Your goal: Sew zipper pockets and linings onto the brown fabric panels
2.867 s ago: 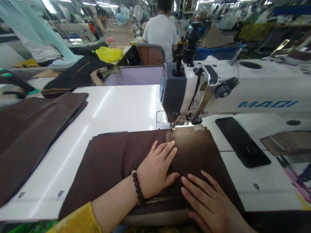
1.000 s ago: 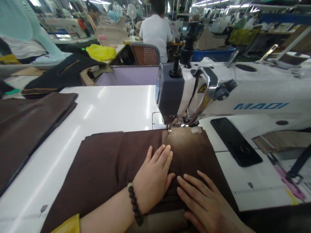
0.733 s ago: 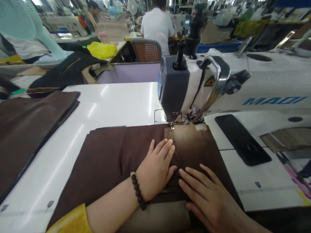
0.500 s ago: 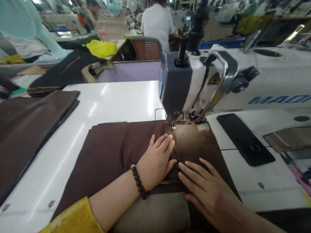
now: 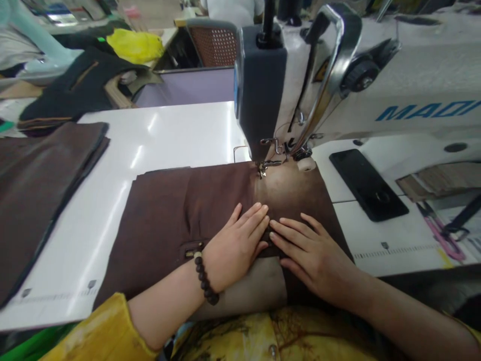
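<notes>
A dark brown fabric piece point(image 5: 176, 210) lies flat on the white table point(image 5: 165, 135), its far edge under the presser foot point(image 5: 263, 168) of a white sewing machine point(image 5: 338, 85). My left hand point(image 5: 235, 245), with a dark bead bracelet on the wrist, presses flat on the fabric just in front of the needle. Beside it my right hand point(image 5: 310, 253) also lies flat on the fabric, fingertips almost touching the left ones. A short stretch of brass zipper point(image 5: 190, 252) shows left of my left wrist. A tan lining panel point(image 5: 255, 286) shows below the hands.
A stack of brown fabric pieces point(image 5: 37, 180) lies at the left. A black phone point(image 5: 368, 184) rests on the machine bed at the right, with tan pieces point(image 5: 436, 180) and pink scissors point(image 5: 439, 235) beyond. A chair point(image 5: 212, 45) and dark garments point(image 5: 82, 85) stand behind.
The view has tilted down and come closer to the machine. Both hands have slid forward on the fabric toward the needle, and the zipper now shows to the left of my left wrist.
</notes>
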`<state>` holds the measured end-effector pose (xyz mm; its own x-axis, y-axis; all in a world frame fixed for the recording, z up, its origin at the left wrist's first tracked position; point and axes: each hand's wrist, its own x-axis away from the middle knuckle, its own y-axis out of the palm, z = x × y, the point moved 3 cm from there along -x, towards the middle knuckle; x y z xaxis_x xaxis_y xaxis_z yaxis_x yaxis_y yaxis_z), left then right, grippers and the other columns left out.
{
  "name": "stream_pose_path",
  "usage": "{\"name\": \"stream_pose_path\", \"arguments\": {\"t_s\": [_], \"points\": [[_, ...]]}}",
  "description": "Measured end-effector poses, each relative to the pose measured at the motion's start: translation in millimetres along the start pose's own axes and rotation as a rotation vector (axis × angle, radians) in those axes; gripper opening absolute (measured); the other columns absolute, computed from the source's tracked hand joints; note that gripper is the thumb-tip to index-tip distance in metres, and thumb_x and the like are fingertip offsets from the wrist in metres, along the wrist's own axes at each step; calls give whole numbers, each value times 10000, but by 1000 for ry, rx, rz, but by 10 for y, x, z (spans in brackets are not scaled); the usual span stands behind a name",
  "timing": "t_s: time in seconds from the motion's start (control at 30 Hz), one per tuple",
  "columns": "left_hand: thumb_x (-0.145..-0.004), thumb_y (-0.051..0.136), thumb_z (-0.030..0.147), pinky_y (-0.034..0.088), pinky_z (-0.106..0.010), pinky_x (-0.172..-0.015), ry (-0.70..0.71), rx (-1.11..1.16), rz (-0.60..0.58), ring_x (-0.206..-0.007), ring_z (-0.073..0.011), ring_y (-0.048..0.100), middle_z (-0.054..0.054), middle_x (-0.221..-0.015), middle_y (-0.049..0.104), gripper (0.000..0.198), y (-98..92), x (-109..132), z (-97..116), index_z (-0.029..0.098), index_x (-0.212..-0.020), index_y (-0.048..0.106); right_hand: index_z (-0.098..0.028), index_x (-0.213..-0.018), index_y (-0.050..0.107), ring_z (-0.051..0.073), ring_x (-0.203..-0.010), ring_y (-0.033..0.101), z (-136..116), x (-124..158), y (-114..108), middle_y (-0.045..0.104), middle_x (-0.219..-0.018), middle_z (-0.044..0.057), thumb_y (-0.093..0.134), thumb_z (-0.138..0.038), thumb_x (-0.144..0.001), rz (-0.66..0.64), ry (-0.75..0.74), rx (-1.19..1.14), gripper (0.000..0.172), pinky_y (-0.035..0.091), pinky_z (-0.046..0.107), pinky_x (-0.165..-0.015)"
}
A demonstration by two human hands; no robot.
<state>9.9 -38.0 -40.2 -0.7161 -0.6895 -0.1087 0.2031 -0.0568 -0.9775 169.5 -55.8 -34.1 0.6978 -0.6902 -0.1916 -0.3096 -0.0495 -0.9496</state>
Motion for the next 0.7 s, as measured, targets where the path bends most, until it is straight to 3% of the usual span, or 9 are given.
{"name": "stream_pose_path", "arguments": {"t_s": [0.1,0.23,0.53,0.7], "points": [[-898,360,236,299,-497,-1004,12,4,11,-1246,-253,304,-141,-1310,402,372,20,-4,-11,54,-1218,413,-162,-1229,431,182,-1186,379,77,46,-32,452,-1286,46,349,-167,-880,-31,11,-125,358,274,465,-1007],[-891,380,235,283,-500,-1012,9,7,-6,-1251,-255,297,-151,-1310,399,375,23,-21,-18,47,-1212,420,-149,-1206,433,124,-1164,412,202,163,-128,506,-1228,63,328,-105,-877,84,133,-246,348,334,371,-1003],[-876,406,205,296,-494,-1010,-11,18,8,-1245,-246,311,-156,-1296,414,354,5,-12,3,52,-1194,432,-128,-1114,540,215,-1036,506,-183,189,-49,581,-1109,86,405,-149,-852,154,73,-31,296,390,454,-924],[-870,413,202,300,-494,-1009,-16,15,7,-1243,-248,314,-149,-1299,412,350,5,-8,5,50,-1183,440,-154,-1085,566,205,-1018,512,-197,183,10,592,-1094,58,399,-167,-857,183,74,61,283,387,433,-915]]}}
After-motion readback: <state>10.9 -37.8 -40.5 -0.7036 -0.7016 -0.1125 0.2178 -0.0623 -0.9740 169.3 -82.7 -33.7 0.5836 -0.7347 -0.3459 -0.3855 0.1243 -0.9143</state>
